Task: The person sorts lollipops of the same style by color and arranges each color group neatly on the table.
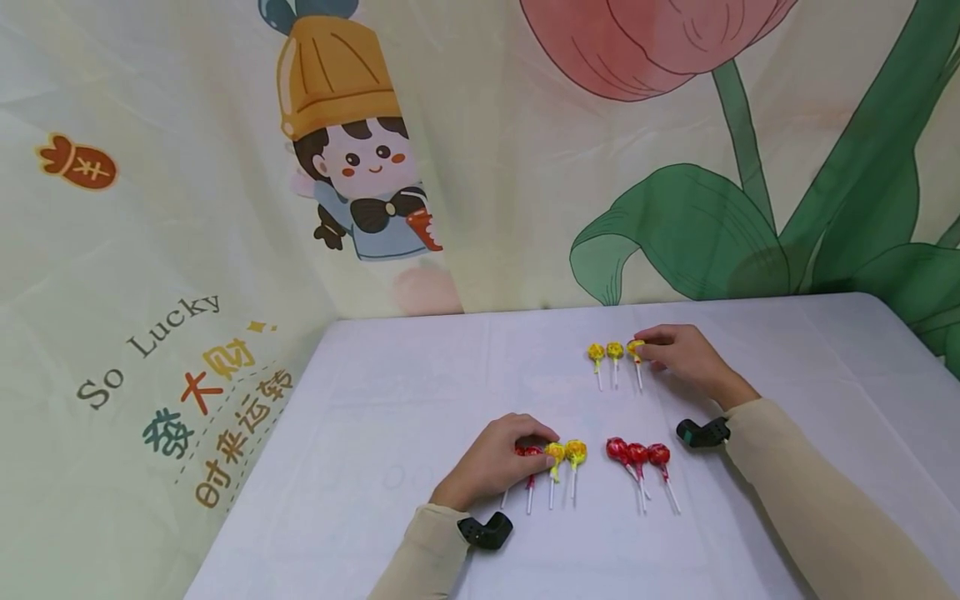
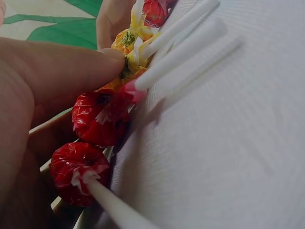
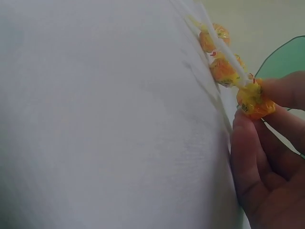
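In the head view my left hand (image 1: 491,462) pinches a yellow lollipop (image 1: 555,452) in the nearer row. A second yellow lollipop (image 1: 576,452) lies just right of it. Two red lollipops, one a red ball (image 2: 100,118) and the other a lower red ball (image 2: 80,172), lie under that hand, partly hidden in the head view. Farther back, my right hand (image 1: 688,360) holds a yellow lollipop (image 3: 256,102) by its wrapped head between thumb and fingers. Beside it on the left are two more yellow lollipops (image 1: 615,350), sticks toward me.
Three red lollipops (image 1: 637,454) lie close together to the right of the left hand's row, their sticks slanting. Everything rests on a white-covered table (image 1: 397,400). A printed cloth backdrop (image 1: 495,167) hangs behind the table and along its left side.
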Tool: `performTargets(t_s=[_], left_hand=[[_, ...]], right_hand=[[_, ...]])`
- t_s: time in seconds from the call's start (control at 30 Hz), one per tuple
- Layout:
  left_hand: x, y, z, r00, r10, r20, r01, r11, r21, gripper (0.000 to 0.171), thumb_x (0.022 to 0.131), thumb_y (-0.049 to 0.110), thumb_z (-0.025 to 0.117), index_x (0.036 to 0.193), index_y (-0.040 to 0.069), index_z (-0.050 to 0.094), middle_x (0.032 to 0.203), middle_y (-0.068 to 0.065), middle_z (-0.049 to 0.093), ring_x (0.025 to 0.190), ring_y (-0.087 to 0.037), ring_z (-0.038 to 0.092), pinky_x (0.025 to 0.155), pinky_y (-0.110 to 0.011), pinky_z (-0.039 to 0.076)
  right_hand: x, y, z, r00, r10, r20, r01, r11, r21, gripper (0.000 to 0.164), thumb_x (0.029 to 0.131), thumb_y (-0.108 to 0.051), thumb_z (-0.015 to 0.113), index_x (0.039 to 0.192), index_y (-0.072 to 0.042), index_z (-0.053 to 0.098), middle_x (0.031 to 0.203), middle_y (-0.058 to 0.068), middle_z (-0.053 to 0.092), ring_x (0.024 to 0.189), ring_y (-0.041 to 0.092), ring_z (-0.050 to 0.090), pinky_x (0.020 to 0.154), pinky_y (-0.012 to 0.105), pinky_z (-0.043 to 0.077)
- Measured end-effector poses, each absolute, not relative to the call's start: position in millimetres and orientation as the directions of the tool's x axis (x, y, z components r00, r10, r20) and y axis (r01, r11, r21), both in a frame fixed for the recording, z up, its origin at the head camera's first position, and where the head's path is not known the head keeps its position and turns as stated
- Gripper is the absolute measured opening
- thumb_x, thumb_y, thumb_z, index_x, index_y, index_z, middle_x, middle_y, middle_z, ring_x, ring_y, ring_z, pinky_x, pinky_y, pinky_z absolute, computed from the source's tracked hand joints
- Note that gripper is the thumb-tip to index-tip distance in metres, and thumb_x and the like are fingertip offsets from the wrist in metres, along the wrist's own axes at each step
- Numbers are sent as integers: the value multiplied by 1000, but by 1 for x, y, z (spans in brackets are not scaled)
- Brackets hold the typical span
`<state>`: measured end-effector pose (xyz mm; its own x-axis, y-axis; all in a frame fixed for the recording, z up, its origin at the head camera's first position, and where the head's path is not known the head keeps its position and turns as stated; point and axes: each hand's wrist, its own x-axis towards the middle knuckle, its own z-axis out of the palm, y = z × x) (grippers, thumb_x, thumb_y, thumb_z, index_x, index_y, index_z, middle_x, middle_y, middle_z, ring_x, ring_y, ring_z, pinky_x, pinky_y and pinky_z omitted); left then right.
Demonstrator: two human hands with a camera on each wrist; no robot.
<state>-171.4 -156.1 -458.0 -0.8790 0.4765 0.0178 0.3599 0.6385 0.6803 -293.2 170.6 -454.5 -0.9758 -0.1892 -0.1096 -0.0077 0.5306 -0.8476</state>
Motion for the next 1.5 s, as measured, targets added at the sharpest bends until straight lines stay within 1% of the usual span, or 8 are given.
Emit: performTargets(t_s=[0.23,0.4,1.0,1.2,1.5], left_hand=[[-170,-156,-460,-876,482,20,368,641,674,24,92,28,75,115,27,73,109,20,64,103,-4,56,97,-33,47],[-171,-157,-458,-881,472,25,365,646,671,25,91,29,75,116,27,73,110,20,64,106,-5,56,100,-36,46],[-172,-156,-459,-885,465,17,357,654,666,24,91,30,75,116,28,73,110,20,64,107,-6,55,101,-38,45],[-173,-156,-460,-880,474,27,370,649,665,24,91,29,75,115,27,73,110,20,65,106,-5,56,100,-37,45],[-173,-157,-460,-878,477,33,374,642,670,24,91,29,75,115,27,73,109,20,65,105,-4,56,100,-36,46]], right_hand=[[-295,168,-458,-978,-176,-112,-3,548,-837,38,100,-24,62,132,-4,62,127,16,62,99,29,58,81,32,52],[-296,166,-458,-981,-169,-99,-16,571,-820,37,100,-25,62,131,-5,62,128,16,60,100,30,58,82,33,53],[-300,165,-457,-978,-187,-95,-35,591,-806,37,99,-25,62,130,-5,63,127,16,60,101,29,55,79,31,52],[-300,164,-457,-980,-181,-84,-42,601,-798,37,99,-24,63,130,-4,63,127,17,60,99,28,56,79,32,52],[-300,162,-458,-980,-171,-98,-27,609,-793,39,99,-25,63,131,-5,62,129,17,59,103,30,55,81,32,53]])
